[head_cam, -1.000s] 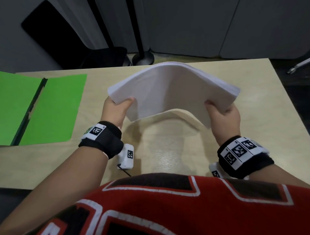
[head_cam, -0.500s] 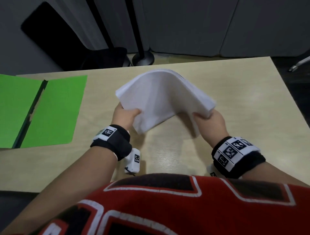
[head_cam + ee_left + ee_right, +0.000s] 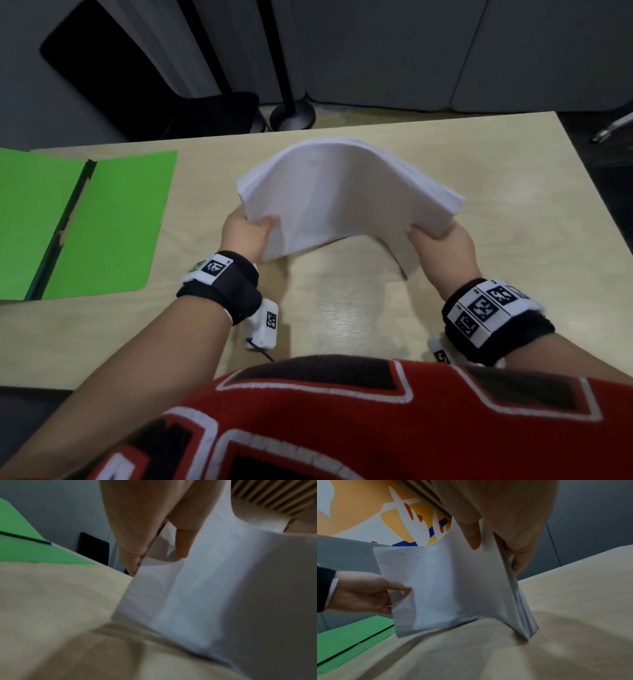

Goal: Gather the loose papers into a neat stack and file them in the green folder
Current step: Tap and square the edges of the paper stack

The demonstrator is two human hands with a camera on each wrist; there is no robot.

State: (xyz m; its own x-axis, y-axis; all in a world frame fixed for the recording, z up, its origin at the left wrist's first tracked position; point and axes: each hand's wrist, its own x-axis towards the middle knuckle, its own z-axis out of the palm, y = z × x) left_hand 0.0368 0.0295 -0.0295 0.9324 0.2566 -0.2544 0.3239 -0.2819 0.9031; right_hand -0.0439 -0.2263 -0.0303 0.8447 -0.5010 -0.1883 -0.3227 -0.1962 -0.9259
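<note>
Crosswise, the paper stack point(image 3: 346, 192) arches upward, left hand point(image 3: 247, 233) and right hand point(image 3: 442, 245) pinching its ends.

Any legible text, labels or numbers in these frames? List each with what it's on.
None legible.
Wristband markers: black-and-white square code patterns, no words.
Red shirt: large white-outlined shapes, cropped, unreadable.
Paper stack: looks blank.
Green folder: no label visible.
Wall graphic: abstract shapes only.
</note>
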